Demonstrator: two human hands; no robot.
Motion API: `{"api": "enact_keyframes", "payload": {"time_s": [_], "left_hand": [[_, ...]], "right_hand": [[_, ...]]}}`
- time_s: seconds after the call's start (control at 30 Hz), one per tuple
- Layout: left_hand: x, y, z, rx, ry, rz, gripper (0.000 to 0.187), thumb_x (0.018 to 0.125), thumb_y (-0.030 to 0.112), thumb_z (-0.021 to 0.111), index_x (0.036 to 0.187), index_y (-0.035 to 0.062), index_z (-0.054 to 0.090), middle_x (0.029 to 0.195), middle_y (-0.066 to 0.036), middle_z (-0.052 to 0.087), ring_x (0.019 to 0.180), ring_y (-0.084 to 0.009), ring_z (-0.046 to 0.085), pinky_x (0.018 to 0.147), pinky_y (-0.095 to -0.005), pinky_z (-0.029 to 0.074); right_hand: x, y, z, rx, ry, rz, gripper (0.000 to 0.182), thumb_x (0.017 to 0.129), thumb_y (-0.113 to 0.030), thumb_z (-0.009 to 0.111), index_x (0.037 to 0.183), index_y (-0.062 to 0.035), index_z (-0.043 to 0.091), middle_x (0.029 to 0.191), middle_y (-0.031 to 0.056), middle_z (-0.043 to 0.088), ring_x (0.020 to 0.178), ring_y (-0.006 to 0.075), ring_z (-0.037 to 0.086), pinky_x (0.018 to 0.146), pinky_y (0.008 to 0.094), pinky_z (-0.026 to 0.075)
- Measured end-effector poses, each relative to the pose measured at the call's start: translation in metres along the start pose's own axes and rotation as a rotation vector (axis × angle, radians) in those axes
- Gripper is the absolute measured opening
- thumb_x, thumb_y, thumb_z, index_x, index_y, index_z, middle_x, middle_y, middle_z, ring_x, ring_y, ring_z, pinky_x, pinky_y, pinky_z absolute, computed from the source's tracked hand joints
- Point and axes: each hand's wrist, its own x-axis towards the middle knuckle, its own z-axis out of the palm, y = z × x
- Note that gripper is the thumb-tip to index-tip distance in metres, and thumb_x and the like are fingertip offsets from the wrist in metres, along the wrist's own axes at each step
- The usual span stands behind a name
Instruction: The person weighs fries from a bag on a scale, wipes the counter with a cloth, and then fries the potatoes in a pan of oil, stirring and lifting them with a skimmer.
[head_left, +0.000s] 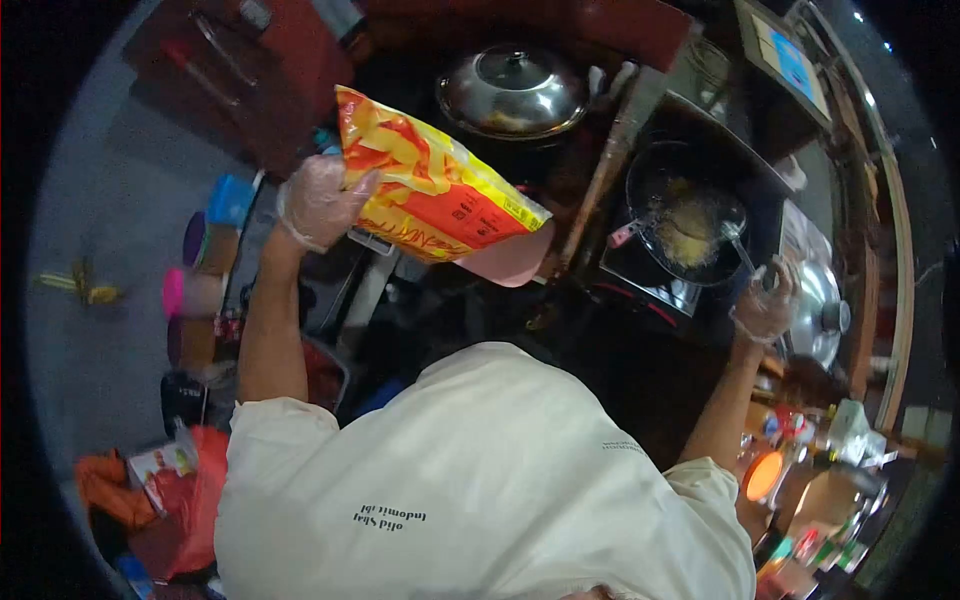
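Note:
My left hand (325, 203), in a clear plastic glove, is closed on the edge of a red and yellow plastic bag (440, 190) printed with french fries. The bag is tilted, and its inside is hidden from me. Over on the right, my gloved right hand (768, 300) grips the handle of a long metal cooking utensil (741, 250). Its far end reaches into a dark wok (650, 190), where pale food (685, 235) lies in bubbling oil. The exact shape of the utensil's head cannot be made out. A pinkish flat surface (510, 258) shows just below the bag.
A lidded metal pan (515, 90) stands at the back. Beside the wok, a wooden bar (605, 165) runs lengthwise. A metal lid (818, 315) lies right of my right hand. Jars and bottles (765, 475) crowd the lower right; a red bag (190, 500) is lower left.

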Motion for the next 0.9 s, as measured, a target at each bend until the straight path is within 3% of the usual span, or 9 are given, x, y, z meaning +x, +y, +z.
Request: {"api": "enact_keyframes", "payload": {"time_s": [0.07,0.13,0.17,0.33,0.4,0.53,0.63,0.77,0.9], "left_hand": [[-0.033,0.019,-0.065,0.015,-0.008,-0.086,0.027,0.092,0.024,0.066,0.079,0.0,0.067,0.067,-0.017,0.062,0.06,-0.0361,0.061,0.056,-0.0456,0.046],[-0.08,0.026,-0.116,0.024,-0.067,-0.488,0.025,0.092,0.02,0.066,0.099,-0.0036,0.07,0.09,-0.019,0.072,0.075,-0.0298,0.07,0.07,-0.0385,0.053],[-0.112,0.023,-0.13,-0.266,0.029,-0.753,0.023,0.091,0.018,0.066,0.099,-0.0039,0.07,0.09,-0.015,0.073,0.074,-0.0237,0.069,0.07,-0.0357,0.052],[-0.238,-0.007,-0.157,0.053,-0.04,-1.036,0.022,0.092,0.017,0.066,0.094,-0.0044,0.07,0.08,-0.012,0.071,0.069,-0.0145,0.065,0.065,-0.0332,0.05],[-0.273,-0.017,-0.157,0.082,-0.015,-0.903,0.029,0.091,0.024,0.066,0.076,-0.0014,0.067,0.068,-0.021,0.063,0.06,-0.0362,0.062,0.056,-0.0435,0.047],[-0.386,-0.065,-0.103,0.094,-0.214,-1.281,0.03,0.091,0.024,0.058,0.075,-0.0012,0.065,0.07,-0.022,0.064,0.064,-0.039,0.063,0.059,-0.0479,0.049],[-0.527,-0.114,-0.043,0.475,-0.517,-1.128,0.031,0.092,0.024,0.053,0.076,-0.0006,0.065,0.073,-0.023,0.065,0.067,-0.0402,0.065,0.062,-0.0484,0.051],[-0.623,-0.129,0.012,0.479,-0.505,-1.335,0.028,0.089,0.021,0.053,0.078,0.0,0.068,0.08,-0.019,0.07,0.076,-0.0334,0.069,0.066,-0.0467,0.054],[-0.727,-0.147,0.072,0.245,-0.371,-1.619,0.03,0.089,0.027,0.054,0.089,0.0003,0.068,0.081,-0.023,0.067,0.08,-0.0413,0.067,0.071,-0.05,0.052]], "right_hand": [[0.014,-0.04,0.005,0.121,0.004,-0.036,0.026,0.084,-0.01,0.064,0.109,-0.0039,0.063,0.109,0.0161,0.067,0.104,0.0352,0.064,0.092,0.0461,0.051],[0.022,-0.079,0.015,0.193,-0.053,-0.169,0.023,0.084,-0.008,0.063,0.106,-0.0037,0.064,0.107,0.016,0.068,0.104,0.0348,0.065,0.093,0.0448,0.051],[0.025,-0.1,0.021,0.283,-0.064,-0.198,0.022,0.084,-0.007,0.062,0.105,-0.0038,0.065,0.107,0.0152,0.068,0.104,0.0345,0.065,0.093,0.0447,0.051],[0.032,-0.153,0.057,0.425,-0.185,-0.386,0.018,0.083,-0.003,0.062,0.1,-0.005,0.066,0.105,0.0116,0.069,0.101,0.0326,0.066,0.091,0.0439,0.052],[0.044,-0.184,0.06,0.485,-0.213,-0.446,0.019,0.083,-0.001,0.063,0.102,-0.0062,0.066,0.104,0.0109,0.069,0.1,0.0325,0.066,0.09,0.0434,0.052],[0.051,-0.225,0.088,0.545,-0.251,-0.455,0.018,0.085,-0.004,0.063,0.103,-0.0059,0.067,0.102,0.0111,0.069,0.098,0.0328,0.066,0.089,0.0441,0.053],[0.062,-0.276,0.091,0.583,-0.297,-0.503,0.018,0.083,-0.002,0.062,0.101,-0.0044,0.066,0.099,0.0119,0.069,0.096,0.0332,0.066,0.087,0.0446,0.053],[0.057,-0.317,0.106,0.532,-0.424,-0.543,0.024,0.084,-0.017,0.066,0.104,-0.0038,0.067,0.1,0.0121,0.069,0.097,0.0337,0.066,0.086,0.044,0.052],[0.052,-0.369,0.104,0.513,-0.526,-0.624,0.029,0.076,-0.007,0.064,0.105,-0.0076,0.065,0.101,0.0094,0.067,0.101,0.0356,0.063,0.09,0.0469,0.05]]}}
